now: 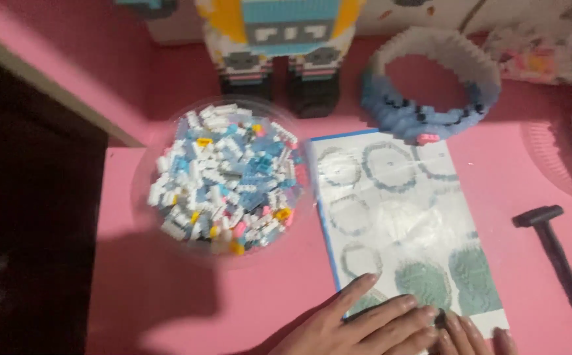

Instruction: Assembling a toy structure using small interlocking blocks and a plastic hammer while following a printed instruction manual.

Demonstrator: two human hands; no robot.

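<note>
Both hands sit at six o'clock, nearest the camera: the left hand (358,322) lies flat with fingers spread, holding nothing, its fingertips pressing the bottom edge of the instruction sheet (397,223). Just right of it, the right hand (473,335) shows only its fingertips on the same edge, and whether it grips anything cannot be told. That sheet, printed with rings and domes in blue-green, lies on the pink table (167,296) at centre. At four o'clock, well apart from the hands, rests a small black hammer (558,260). At ten o'clock, just beside the sheet, stands a clear round tub of loose building bricks (227,177). Farther off, at one o'clock, a brick-built ring (430,85) in white and blue touches the sheet's top edge, and at twelve o'clock stands a brick-built figure (279,46).
</note>
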